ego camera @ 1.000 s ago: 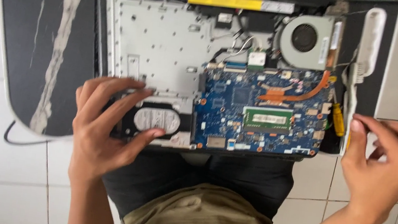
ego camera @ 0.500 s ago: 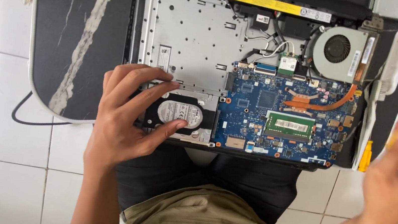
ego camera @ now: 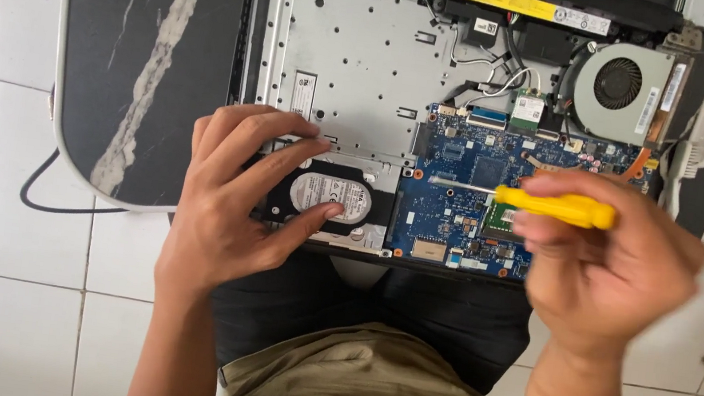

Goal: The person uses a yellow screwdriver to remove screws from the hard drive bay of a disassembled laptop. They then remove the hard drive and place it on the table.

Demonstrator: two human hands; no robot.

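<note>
While left hand (ego camera: 231, 201) rests on round-labelled drive (ego camera: 329, 200), right hand (ego camera: 609, 256), blurry, grips yellow screwdriver (ego camera: 555, 207)

the hard drive (ego camera: 329, 200) is black with a round white label, lying flat in its bay at the near left corner of the opened laptop (ego camera: 358, 73), partly covered by fingers. the screwdriver (ego camera: 552, 206) has a yellow handle, held level above the blue circuit board (ego camera: 463, 171), its thin shaft pointing left.
</note>
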